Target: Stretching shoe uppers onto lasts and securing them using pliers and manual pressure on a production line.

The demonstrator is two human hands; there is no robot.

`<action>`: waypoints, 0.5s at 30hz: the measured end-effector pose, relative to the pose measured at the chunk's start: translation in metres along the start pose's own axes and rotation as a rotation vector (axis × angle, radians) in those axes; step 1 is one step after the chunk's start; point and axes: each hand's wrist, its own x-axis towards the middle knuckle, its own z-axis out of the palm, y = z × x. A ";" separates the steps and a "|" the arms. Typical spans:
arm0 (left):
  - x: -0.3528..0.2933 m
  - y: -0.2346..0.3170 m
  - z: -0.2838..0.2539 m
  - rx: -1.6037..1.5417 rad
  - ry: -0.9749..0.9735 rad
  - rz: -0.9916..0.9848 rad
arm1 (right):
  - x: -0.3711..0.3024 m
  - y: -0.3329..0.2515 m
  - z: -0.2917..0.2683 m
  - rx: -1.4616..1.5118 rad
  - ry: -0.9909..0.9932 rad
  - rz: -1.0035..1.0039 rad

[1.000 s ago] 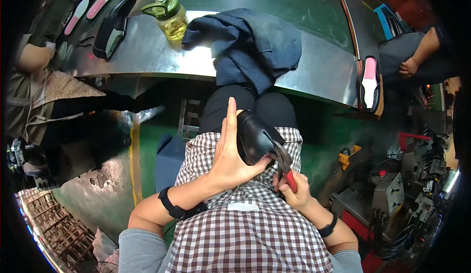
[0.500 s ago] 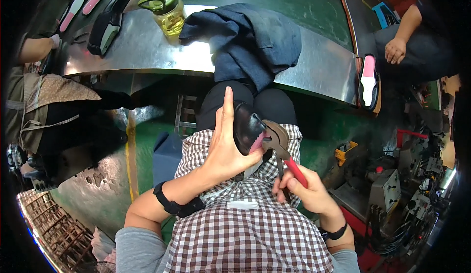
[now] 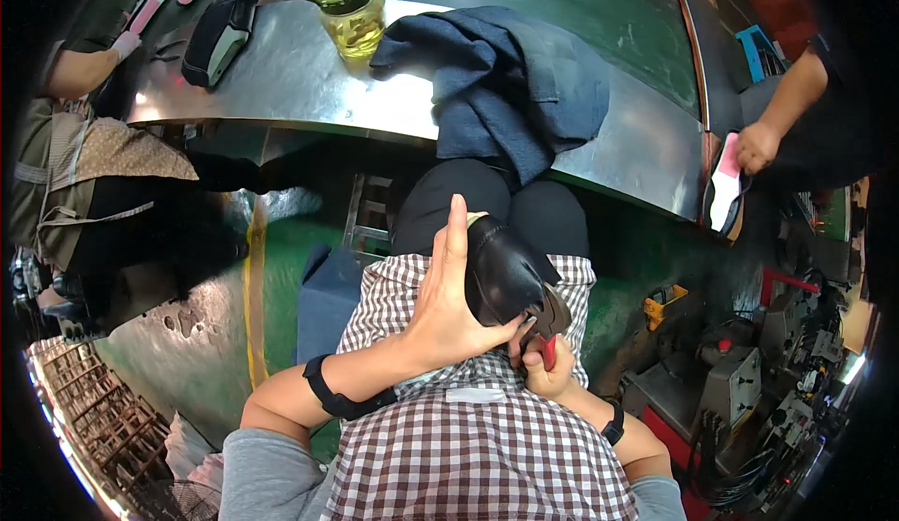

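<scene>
Above my lap, my left hand (image 3: 440,310) is closed round a black leather shoe (image 3: 506,273), with one finger pointing straight up along its side. The shoe's smooth, rounded black surface faces up. My right hand (image 3: 551,371) grips a pair of pliers (image 3: 554,313) with a dark metal head and a red handle. The head of the pliers lies against the shoe's near right edge; whether the jaws pinch the leather is hidden. My left thumb and right fingers are close together just below that edge.
Ahead is a metal-edged bench (image 3: 281,90) bearing a green-lidded bottle (image 3: 356,25), a crumpled dark blue cloth (image 3: 524,81) and a black shoe (image 3: 220,29). At right, a co-worker's hand (image 3: 758,146) touches a shoe with a pink-and-white sole (image 3: 726,189). Machinery (image 3: 735,376) stands lower right.
My right hand and the pliers have come in closer to my left hand. The shoe has turned, so its pink edge is now hidden. The co-worker's hand has lowered onto the shoe at right.
</scene>
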 end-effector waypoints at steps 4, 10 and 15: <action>0.000 -0.001 -0.001 0.015 -0.007 0.016 | -0.005 0.014 0.005 0.088 0.042 -0.035; -0.002 -0.005 -0.001 -0.009 -0.009 0.038 | 0.000 0.012 0.010 0.062 0.082 -0.047; -0.004 -0.005 0.000 0.016 0.012 0.066 | 0.005 0.023 0.016 -0.009 0.155 -0.145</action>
